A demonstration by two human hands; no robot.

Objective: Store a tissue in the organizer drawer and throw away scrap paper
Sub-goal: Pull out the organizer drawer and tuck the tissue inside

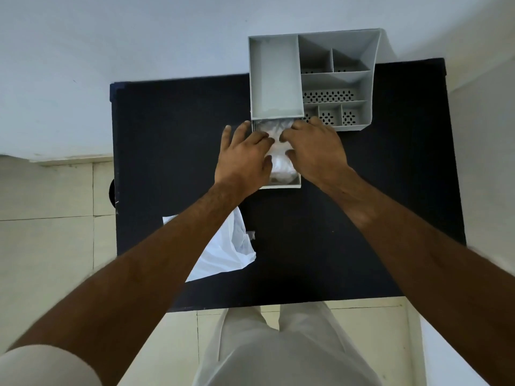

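Down on the black table (167, 135), a grey plastic organizer (320, 79) stands at the far edge, with one long plain tray on its left side and several smaller compartments with perforated floors on its right. Its drawer (284, 186) is pulled out toward the person from under the long tray. Inside the drawer lies the tissue (280, 160), white, soft and crumpled, bunched into loose folds that fill most of the space between the drawer walls. The left hand (245, 157) lies flat, its fingers spread and extended over the drawer's left wall, fingertips pressing on the tissue. The right hand (315, 149) comes from the other side, its fingers bent, also pressing on the tissue; neither hand visibly pinches it. Nearer the person, partly hidden under the left forearm, a white plastic bag (234, 246) lies flat on the table, with a small pale scrap (250, 234) at its right edge.
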